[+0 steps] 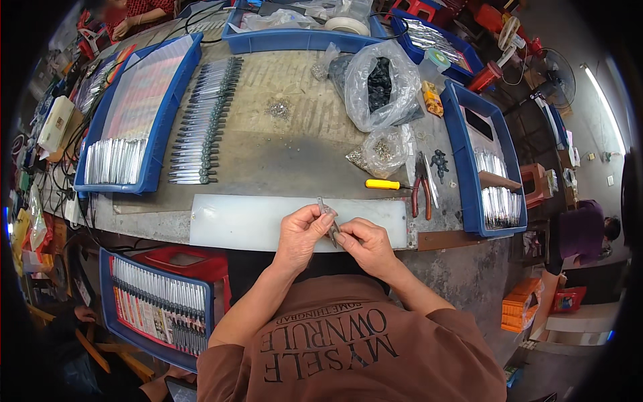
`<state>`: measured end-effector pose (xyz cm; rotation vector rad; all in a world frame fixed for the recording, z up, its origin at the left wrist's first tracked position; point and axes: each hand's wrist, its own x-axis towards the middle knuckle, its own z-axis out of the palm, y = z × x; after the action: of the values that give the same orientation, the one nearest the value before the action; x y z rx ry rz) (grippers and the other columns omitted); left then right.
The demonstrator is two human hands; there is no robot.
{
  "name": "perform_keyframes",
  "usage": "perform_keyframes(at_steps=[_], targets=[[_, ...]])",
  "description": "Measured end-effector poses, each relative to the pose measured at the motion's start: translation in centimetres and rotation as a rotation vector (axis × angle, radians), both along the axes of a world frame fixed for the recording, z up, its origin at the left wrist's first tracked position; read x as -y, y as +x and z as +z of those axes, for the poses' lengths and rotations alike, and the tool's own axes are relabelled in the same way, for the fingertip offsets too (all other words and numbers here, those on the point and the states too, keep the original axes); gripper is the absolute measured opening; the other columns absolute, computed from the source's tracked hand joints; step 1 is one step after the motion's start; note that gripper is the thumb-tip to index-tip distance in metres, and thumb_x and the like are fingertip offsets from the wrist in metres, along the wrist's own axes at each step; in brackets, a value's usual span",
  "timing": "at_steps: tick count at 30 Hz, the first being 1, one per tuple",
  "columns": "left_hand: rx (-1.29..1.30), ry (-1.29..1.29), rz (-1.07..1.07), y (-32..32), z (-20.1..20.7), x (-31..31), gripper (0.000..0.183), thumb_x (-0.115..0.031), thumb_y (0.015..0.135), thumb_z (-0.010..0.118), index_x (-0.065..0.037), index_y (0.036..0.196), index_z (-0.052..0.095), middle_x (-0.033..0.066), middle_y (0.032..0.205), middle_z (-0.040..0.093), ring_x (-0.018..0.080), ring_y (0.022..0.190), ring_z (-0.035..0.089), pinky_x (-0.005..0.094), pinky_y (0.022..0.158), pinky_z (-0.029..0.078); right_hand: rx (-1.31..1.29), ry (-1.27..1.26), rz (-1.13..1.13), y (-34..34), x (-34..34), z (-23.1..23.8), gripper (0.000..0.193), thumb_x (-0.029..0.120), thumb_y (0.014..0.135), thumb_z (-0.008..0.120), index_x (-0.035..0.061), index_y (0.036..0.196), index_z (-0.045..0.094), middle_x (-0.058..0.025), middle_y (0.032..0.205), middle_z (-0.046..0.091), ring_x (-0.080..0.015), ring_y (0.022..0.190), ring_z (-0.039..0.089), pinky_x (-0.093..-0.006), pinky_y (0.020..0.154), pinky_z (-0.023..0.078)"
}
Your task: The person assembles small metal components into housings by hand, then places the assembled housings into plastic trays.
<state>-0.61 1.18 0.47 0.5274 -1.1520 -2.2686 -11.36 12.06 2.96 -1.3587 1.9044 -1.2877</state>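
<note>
A slim greyish metal piece is pinched between the fingers of my left hand and my right hand. It stands tilted above the near edge of a white board; its exact kind is too small to make out. Both hands are closed on it, the left higher up and the right lower down. Beyond the board, to the left, lies a long row of slender silver rods with dark fittings, set side by side on the worn table.
Right of the board lie a yellow-handled screwdriver, red-handled pliers and a small dark cluster. Behind them stand bags of small metal parts and black parts. Blue trays of silver rods flank the table. A person sits far left.
</note>
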Motion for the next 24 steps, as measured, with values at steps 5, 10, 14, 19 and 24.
perform_keyframes(at_steps=[5,10,14,19,24], targets=[[0.027,-0.003,0.001,-0.1,-0.2,0.1,0.012,-0.01,0.085,0.058,0.0,0.091,0.061,-0.0014,0.077,0.057,0.0046,0.067,0.05,0.0198,0.062,0.043,0.045,0.04,-0.028,0.1,-0.1,0.0,0.01,0.006,0.078,0.061,-0.0006,0.085,0.059,-0.0069,0.07,0.055,-0.0132,0.059,0.052,-0.0249,0.052,0.041],[0.034,-0.002,0.002,-0.1,0.1,-0.1,0.012,-0.01,0.085,0.057,0.001,0.088,0.06,0.0,0.078,0.058,0.0057,0.069,0.053,0.0218,0.063,0.046,0.191,0.021,-0.086,0.3,-0.3,-0.7,0.009,0.006,0.08,0.06,-0.0016,0.084,0.058,-0.0066,0.072,0.056,-0.0112,0.061,0.052,-0.0239,0.054,0.042],[0.018,-0.024,-0.023,0.0,-0.2,-0.2,0.011,-0.01,0.086,0.057,0.001,0.087,0.059,0.0006,0.079,0.059,0.0062,0.07,0.054,0.0222,0.064,0.047,0.255,-0.002,-0.093,0.4,-0.3,-1.1,0.01,0.007,0.081,0.059,-0.0024,0.083,0.058,-0.0057,0.072,0.056,-0.01,0.063,0.052,-0.0235,0.055,0.042],[-0.013,-0.029,-0.045,0.0,0.0,-0.3,0.012,-0.009,0.086,0.055,0.001,0.089,0.059,0.0013,0.078,0.059,0.0074,0.069,0.055,0.0223,0.064,0.047,0.351,-0.024,-0.1,0.6,0.0,-1.0,0.009,0.007,0.083,0.057,-0.0028,0.084,0.057,-0.0044,0.071,0.056,-0.009,0.064,0.051,-0.0226,0.056,0.042],[0.029,-0.046,-0.029,0.0,0.2,-0.2,0.013,-0.009,0.087,0.055,0.002,0.092,0.06,0.0017,0.078,0.059,0.0077,0.069,0.055,0.0221,0.065,0.047,0.364,-0.018,-0.084,0.6,0.0,-1.1,0.009,0.006,0.084,0.056,-0.0029,0.083,0.057,-0.0042,0.071,0.056,-0.0088,0.063,0.051,-0.0225,0.056,0.042]])
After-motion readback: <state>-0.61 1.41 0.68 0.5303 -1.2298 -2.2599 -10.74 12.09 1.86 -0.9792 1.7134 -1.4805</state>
